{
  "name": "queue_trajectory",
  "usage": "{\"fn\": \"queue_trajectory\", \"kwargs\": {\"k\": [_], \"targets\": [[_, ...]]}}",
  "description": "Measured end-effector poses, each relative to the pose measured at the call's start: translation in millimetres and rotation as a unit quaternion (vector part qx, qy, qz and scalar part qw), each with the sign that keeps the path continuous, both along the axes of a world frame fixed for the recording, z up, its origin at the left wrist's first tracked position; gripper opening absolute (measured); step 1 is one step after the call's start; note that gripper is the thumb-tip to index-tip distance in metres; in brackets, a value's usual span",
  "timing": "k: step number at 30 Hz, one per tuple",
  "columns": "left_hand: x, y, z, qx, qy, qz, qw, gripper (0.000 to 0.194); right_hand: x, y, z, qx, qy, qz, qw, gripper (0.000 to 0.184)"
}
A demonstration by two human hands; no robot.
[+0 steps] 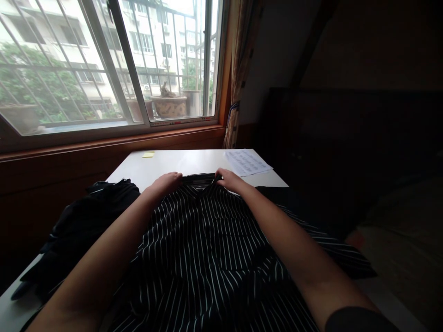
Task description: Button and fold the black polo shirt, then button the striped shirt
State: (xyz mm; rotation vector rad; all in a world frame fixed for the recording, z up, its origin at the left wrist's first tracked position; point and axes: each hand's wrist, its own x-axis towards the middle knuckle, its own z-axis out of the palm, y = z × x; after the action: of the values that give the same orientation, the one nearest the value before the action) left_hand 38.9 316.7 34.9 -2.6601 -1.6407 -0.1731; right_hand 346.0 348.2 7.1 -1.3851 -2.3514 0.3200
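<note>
A black shirt with thin white stripes lies spread front up, its collar at the far end and its lower part toward me. My left hand grips the left side of the collar, fingers closed on the cloth. On the collar's right side, my right hand pinches the fabric between thumb and fingers. Both arms stretch forward over the shirt. One striped sleeve reaches out to the right, beyond my right forearm. Wrinkles run across the shirt's lower half.
Dark crumpled clothing lies on the left of the white table. Printed papers rest at its far right, and a yellow sticky note at its far left. Behind stand a barred window and a tied curtain.
</note>
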Motion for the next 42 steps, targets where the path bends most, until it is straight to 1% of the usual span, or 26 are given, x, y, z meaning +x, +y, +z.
{"fn": "queue_trajectory", "kwargs": {"k": [3,5,8,11,16,18,22,25,28,31,33,35,37,40,42], "targets": [[1,6,-15.5,0.015,0.008,0.042,0.999,0.016,-8,2,-12.4,0.010,0.010,-0.040,0.999,0.051],[2,8,-27.2,0.025,0.008,0.069,0.997,0.018,-9,1,-21.3,0.006,0.005,-0.059,0.998,0.058],[3,8,-43.6,0.033,0.001,0.101,0.994,0.021,4,0,-33.1,-0.015,-0.019,-0.075,0.997,0.056],[2,6,-58.0,0.032,-0.017,0.120,0.992,0.023,29,-4,-41.9,-0.043,-0.059,-0.087,0.993,0.054],[-2,5,-77.6,0.029,-0.072,0.155,0.985,0.040,73,-16,-51.2,-0.063,-0.114,-0.131,0.983,0.048],[-5,7,-82.8,0.014,-0.095,0.166,0.981,0.042,84,-19,-53.2,-0.074,-0.127,-0.142,0.979,0.043],[-14,13,-87.7,-0.031,-0.137,0.168,0.976,0.040,93,-17,-52.6,-0.097,-0.141,-0.149,0.974,0.033],[-16,17,-88.6,-0.046,-0.156,0.175,0.971,0.030,95,-12,-48.3,-0.091,-0.141,-0.155,0.974,0.026],[-9,19,-89.1,-0.027,-0.166,0.189,0.967,0.022,97,-10,-43.2,-0.066,-0.139,-0.177,0.972,0.025],[5,16,-90.4,0.015,-0.170,0.206,0.964,0.023,96,-15,-40.3,-0.021,-0.134,-0.193,0.972,0.024],[15,11,-91.4,0.049,-0.164,0.213,0.962,0.025,92,-20,-40.5,0.014,-0.129,-0.188,0.973,0.026],[24,4,-91.5,0.087,-0.155,0.210,0.962,0.030,84,-25,-41.9,0.042,-0.122,-0.170,0.977,0.028],[30,-2,-89.9,0.116,-0.145,0.189,0.964,0.036,71,-30,-44.6,0.058,-0.114,-0.135,0.983,0.028],[37,-8,-85.3,0.128,-0.125,0.132,0.975,0.035,45,-33,-51.6,0.060,-0.102,-0.060,0.991,0.028],[39,-11,-82.9,0.125,-0.110,0.098,0.981,0.035,26,-34,-58.9,0.058,-0.094,-0.021,0.994,0.032]]}}
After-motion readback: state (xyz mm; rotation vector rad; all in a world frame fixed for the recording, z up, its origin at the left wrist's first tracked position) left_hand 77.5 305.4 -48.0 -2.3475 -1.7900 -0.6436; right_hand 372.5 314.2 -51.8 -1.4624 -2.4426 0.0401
